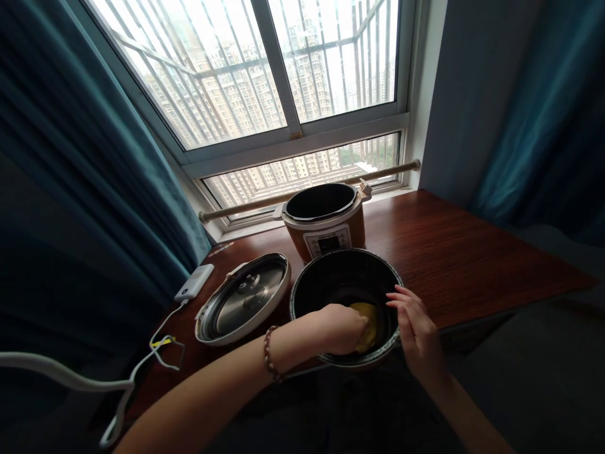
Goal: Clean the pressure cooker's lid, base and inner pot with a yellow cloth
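Note:
A black inner pot (307, 277) with a speckled rim sits tilted towards me at the table's front edge. Down inside it, my left hand (343, 329) is closed on a yellow cloth (367, 321), pressed near the pot's wall; part of the cloth is hidden by the hand. My right hand (418, 328) grips the pot's right rim, fingertips reaching over the edge. Just behind the pot stands the brown-and-white electric pressure cooker body (295, 238), uncovered, its dark inside showing. To the left lies its lid (246, 299), metal underside up.
The reddish wooden table (454, 239) stands against a barred window. A white power bank (195, 282) with a white cable (163, 325) lies at the left edge. A thick white arm or cord (61, 372) crosses the lower left. Blue curtains (94, 126) hang on both sides.

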{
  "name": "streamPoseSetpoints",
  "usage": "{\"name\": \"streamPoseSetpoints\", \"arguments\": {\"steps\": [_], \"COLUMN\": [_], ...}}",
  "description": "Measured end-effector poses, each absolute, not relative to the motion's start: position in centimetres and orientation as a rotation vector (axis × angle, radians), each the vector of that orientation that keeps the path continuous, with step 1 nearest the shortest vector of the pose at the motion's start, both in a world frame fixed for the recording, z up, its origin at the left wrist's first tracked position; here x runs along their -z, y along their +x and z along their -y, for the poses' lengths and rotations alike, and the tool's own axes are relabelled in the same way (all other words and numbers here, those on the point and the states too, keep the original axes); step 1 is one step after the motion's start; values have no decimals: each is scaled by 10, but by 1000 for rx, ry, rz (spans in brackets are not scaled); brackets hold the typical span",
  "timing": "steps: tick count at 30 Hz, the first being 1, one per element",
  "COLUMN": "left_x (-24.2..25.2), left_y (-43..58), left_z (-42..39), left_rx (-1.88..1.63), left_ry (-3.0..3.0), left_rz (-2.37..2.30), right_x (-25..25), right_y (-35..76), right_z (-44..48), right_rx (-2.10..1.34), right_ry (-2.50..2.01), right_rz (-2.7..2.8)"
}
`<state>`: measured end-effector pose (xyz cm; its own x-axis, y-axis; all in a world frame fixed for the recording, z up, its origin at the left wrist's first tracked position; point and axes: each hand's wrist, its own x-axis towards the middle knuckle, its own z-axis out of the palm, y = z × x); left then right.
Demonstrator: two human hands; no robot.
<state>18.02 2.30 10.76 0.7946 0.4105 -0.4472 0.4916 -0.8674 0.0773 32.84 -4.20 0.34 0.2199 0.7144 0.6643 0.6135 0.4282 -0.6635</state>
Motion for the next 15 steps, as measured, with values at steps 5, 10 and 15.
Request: {"name": "streamPoseSetpoints", "arguments": {"steps": [5,10,15], "left_x": [-121,-73,-30], "left_y": [163,129,106], "left_z": [16,46,59], "left_rx": [-63,-906,-1365], "left_ry": [2879,2596,2474], "left_rz": [-910,-1186,-1302], "right_x": [-3,-11,-56], "right_y": [330,334,333], "right_z": [43,44,41], "right_rx": [-88,14,9], "right_ry": [-1264,-1364,-1313], "right_rz": [1498,1594,1738]}}
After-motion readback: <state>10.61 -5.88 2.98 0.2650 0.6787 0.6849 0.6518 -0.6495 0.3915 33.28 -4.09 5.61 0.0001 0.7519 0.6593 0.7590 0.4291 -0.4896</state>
